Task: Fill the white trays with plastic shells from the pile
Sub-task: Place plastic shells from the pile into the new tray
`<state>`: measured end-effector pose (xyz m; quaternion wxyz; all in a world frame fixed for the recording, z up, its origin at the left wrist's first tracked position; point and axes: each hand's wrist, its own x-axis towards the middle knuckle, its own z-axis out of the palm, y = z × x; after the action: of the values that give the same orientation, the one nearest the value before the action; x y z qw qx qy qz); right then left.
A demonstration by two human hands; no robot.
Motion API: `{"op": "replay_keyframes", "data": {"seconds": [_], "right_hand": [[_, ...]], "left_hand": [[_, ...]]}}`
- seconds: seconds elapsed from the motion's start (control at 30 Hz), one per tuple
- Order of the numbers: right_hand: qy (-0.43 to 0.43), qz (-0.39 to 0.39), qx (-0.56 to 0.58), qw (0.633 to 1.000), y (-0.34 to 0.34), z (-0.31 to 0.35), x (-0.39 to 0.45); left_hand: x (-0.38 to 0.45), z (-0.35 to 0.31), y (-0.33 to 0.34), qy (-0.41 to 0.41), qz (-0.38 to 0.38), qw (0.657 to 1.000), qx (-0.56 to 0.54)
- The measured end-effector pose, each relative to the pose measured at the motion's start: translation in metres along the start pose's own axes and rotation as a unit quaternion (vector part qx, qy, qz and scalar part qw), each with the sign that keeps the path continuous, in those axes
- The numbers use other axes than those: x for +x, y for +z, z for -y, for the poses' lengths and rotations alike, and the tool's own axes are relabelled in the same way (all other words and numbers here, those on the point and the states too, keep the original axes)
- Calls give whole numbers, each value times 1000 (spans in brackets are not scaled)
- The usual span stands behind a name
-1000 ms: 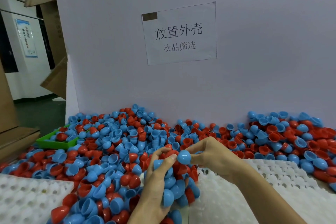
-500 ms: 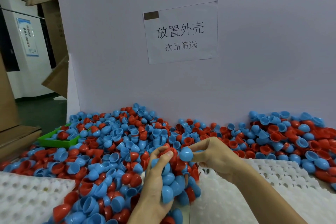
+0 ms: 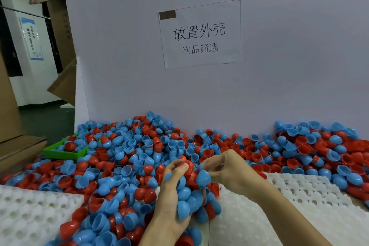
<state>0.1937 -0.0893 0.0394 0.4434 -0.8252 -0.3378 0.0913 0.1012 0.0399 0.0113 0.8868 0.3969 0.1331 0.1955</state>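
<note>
shells (image 3: 123, 168) heaped between two white trays (image 3: 299, 195); left hand (image 3: 171, 195) fingers curl round a stacked handful, right hand (image 3: 229, 171) fingers pinch one blue shell (image 3: 203, 177). risk: overfull handful spills, scattering shells.

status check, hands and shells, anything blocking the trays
Left hand cradles a bunch of shells. Right hand pinches one blue shell. Pile spills onto white trays.

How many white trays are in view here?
2. One tray lies at the lower left, partly under the shell pile. The other tray lies at the lower right, under the right hand. More could be hidden beneath the shells.
</note>
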Motion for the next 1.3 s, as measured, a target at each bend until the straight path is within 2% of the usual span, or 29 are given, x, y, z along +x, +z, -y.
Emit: {"op": "replay_keyframes", "data": {"seconds": [0.27,0.4,0.47,0.53,0.57,0.63,0.73,0.83,0.93,1.03,1.17,1.3], "right_hand": [[-7,-13,-43,999,-14,2,-3],[-10,-77,-104,992,-45,-5,-9],[5,-117,-150,982,-65,-15,-12],[18,-145,-219,965,-84,-27,-15],[28,-153,-251,955,-93,-32,-16],[55,-156,-305,938,-107,-43,-16],[124,-134,-395,900,-120,-58,-14],[174,-98,-482,853,-123,-64,-9],[183,-71,-528,827,-113,-66,-6],[176,-39,-540,822,-99,-75,-6],[162,-12,-537,828,-97,-83,-6],[176,5,-525,833,-101,-76,-6]], "left_hand": [[-12,-1,-3,-16,-7,999,-27],[-22,-10,7,-19,-3,1000,-11],[-24,-17,19,-8,14,999,42],[-17,-26,30,-2,28,999,38],[-16,-31,36,-6,18,999,31],[-16,-35,45,-3,-7,994,110],[-17,-30,41,18,-6,986,167],[-17,-31,39,1,13,994,104],[-18,-31,41,3,-11,995,95],[-17,-34,44,6,-7,991,132],[-12,-31,35,-21,-18,998,52],[-23,-12,9,-39,3,999,-13]]}}
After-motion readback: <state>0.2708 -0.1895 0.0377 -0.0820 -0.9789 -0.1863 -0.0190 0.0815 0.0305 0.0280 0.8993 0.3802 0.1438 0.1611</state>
